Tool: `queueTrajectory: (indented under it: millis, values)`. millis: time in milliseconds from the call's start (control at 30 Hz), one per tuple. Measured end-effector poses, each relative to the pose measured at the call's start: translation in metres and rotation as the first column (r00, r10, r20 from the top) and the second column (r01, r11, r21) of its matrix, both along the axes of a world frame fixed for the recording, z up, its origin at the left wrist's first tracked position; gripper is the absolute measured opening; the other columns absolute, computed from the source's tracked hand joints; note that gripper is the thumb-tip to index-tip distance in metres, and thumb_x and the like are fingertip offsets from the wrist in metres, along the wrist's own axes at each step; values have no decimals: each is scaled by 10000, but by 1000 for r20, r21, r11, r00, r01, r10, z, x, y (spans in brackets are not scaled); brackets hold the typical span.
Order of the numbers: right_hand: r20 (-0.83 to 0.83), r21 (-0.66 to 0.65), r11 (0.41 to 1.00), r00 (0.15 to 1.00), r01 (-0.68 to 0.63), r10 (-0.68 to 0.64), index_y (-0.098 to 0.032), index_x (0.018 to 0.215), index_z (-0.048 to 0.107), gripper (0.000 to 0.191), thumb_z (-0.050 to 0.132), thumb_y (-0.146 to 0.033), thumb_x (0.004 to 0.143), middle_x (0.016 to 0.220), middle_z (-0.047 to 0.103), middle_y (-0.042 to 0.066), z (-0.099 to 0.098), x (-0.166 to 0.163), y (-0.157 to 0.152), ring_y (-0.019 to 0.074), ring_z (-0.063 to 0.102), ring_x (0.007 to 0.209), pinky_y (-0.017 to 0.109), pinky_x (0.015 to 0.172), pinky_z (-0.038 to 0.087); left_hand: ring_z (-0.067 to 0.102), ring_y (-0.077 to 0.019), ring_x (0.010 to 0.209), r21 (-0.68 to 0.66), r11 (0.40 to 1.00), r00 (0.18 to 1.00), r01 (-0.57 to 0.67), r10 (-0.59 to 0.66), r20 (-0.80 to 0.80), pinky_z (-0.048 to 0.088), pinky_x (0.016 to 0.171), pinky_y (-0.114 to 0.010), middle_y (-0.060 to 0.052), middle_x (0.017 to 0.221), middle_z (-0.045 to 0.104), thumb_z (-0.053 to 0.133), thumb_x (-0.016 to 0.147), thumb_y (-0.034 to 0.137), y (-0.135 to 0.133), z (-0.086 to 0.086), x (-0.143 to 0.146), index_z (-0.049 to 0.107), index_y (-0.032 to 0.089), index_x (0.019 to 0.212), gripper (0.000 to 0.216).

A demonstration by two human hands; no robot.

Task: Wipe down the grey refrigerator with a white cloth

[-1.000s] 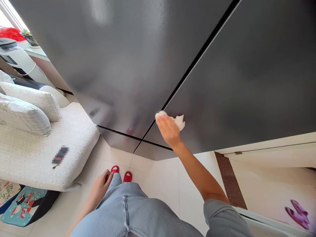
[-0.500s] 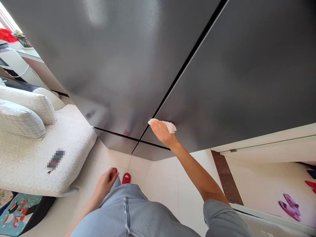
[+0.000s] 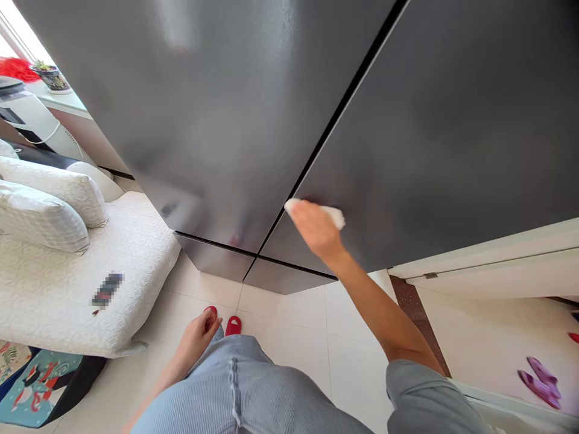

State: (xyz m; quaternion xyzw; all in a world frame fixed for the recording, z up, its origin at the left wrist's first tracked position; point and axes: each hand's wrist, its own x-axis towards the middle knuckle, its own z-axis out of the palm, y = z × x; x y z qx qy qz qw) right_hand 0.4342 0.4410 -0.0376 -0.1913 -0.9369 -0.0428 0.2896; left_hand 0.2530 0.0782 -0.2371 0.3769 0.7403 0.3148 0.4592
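My right hand presses a crumpled white tissue against the dark grey steel door of a refrigerator, just right of the black seam between its doors. The hand is motion-blurred and covers most of the tissue. The other upper door lies left of that seam, with a lower drawer front beneath. My left hand hangs low beside my leg above a red slipper, its fingers loosely curved and touching nothing visible.
A white quilted daybed with pillows and a pixelated small object stands left of the refrigerator. A patterned mat lies on the tiled floor. Pink slippers sit beyond a brown threshold at right.
My right hand swung left along the door, then back right and slightly up, carrying the tissue. My left hand rose a little toward my hip.
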Motion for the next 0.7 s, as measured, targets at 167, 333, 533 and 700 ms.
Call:
queueTrajectory:
  millis: [167,333,533,700]
  values:
    - [-155,137,983,983,122,-101,-234,1438,677,397,455,-238,1109,1427,672,74,-3,-3,19,244,576,1426,421,1286,436,384,-161,639,10,985,984,173,-173,-44,275,653,-302,17,640,419,333,937,644,33,25,6,314,233,661,496]
    - [347,-35,973,910,-229,227,-266,1422,679,517,436,-19,1039,1369,710,42,-52,-1,-30,192,669,1314,375,1151,585,350,-152,620,72,982,984,173,-170,-46,264,645,-307,22,632,384,326,912,657,48,35,7,271,234,643,504]
    - [-322,142,985,937,-94,136,-280,1146,795,294,538,-405,1078,1290,749,-6,104,-29,-25,237,634,1355,375,1165,540,361,-158,645,28,984,984,177,-177,-3,270,662,-311,21,647,383,326,904,680,37,22,14,292,234,648,515]
    - [-330,-388,912,944,-131,-5,-243,999,773,657,313,-708,1057,1253,760,14,223,-99,24,322,451,1497,334,935,602,347,-155,625,36,983,984,178,-179,14,253,655,-311,25,624,367,350,912,650,40,18,25,268,232,636,507]
